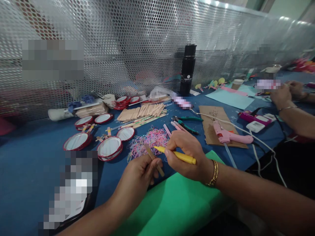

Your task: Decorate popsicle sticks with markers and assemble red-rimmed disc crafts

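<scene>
Between the thumb and fingers of my left hand (141,175) is a flat wooden craft stick (149,151), tilted with its upper end leaning left. My right hand (185,154) grips a yellow marker (182,156) like a pen. The marker's tip points left, close to the stick; I cannot tell whether they touch. Just behind both hands lies a loose heap of pastel rubber bands (151,137). A pile of craft sticks (142,112) is farther back. Pink markers (167,130) rest beside the rubber bands.
Red-rimmed round discs (109,146) lie at left, near a blurred-out tray (73,193). Green paper (177,200) sits under my forearms. Pliers (187,124), a pink glue gun (228,136) on cardboard (213,113) and white cables are at right. A black bottle (188,70) stands behind. Another person's hands (286,95) work far right.
</scene>
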Action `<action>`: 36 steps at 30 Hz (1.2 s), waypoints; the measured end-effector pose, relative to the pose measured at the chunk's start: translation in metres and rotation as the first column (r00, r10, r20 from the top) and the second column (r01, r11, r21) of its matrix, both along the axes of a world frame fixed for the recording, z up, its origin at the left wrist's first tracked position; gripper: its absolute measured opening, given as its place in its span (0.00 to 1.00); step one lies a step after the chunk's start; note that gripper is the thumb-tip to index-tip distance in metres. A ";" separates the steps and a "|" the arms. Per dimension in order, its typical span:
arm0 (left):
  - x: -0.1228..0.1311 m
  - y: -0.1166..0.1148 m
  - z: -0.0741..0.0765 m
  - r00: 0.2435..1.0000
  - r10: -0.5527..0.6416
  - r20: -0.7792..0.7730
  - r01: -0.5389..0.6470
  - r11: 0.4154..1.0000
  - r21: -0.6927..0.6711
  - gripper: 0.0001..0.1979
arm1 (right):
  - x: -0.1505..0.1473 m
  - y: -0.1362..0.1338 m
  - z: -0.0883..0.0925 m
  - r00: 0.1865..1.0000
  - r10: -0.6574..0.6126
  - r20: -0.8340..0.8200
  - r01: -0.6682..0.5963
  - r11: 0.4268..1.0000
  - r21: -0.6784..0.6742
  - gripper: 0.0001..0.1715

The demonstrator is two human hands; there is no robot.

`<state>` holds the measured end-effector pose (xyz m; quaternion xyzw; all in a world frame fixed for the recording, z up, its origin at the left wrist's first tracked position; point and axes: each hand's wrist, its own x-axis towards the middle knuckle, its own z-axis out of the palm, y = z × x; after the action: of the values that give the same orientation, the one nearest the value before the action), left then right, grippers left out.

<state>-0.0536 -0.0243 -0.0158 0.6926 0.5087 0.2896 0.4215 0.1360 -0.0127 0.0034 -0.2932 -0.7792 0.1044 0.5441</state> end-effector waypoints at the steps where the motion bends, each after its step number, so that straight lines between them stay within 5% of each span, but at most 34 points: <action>1: 0.000 0.000 0.000 1.000 0.000 0.013 0.000 1.000 -0.005 0.20 | 0.000 0.000 -0.001 1.000 0.008 -0.008 -0.008 1.000 0.001 0.11; 18: 0.001 0.000 0.001 1.000 0.011 0.025 -0.011 1.000 -0.024 0.21 | -0.003 0.001 -0.004 0.999 0.046 0.016 -0.046 0.999 0.029 0.11; 22: 0.002 0.002 0.004 1.000 0.017 0.001 -0.017 0.999 -0.044 0.20 | -0.001 0.001 -0.002 0.999 -0.045 0.028 0.045 0.999 0.028 0.11; 27: 0.004 0.004 0.007 1.000 0.022 0.018 -0.019 0.989 -0.149 0.20 | 0.003 -0.001 0.003 0.997 0.003 -0.076 -0.010 0.995 -0.097 0.03; 36: 0.003 0.003 0.007 1.000 0.009 0.007 -0.007 0.987 -0.162 0.19 | -0.003 0.004 -0.003 0.987 -0.028 -0.159 -0.014 0.966 -0.259 0.07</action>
<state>-0.0509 -0.0214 -0.0086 0.6529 0.5317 0.2517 0.4772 0.1333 -0.0085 0.0002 -0.3552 -0.7110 0.2267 0.5629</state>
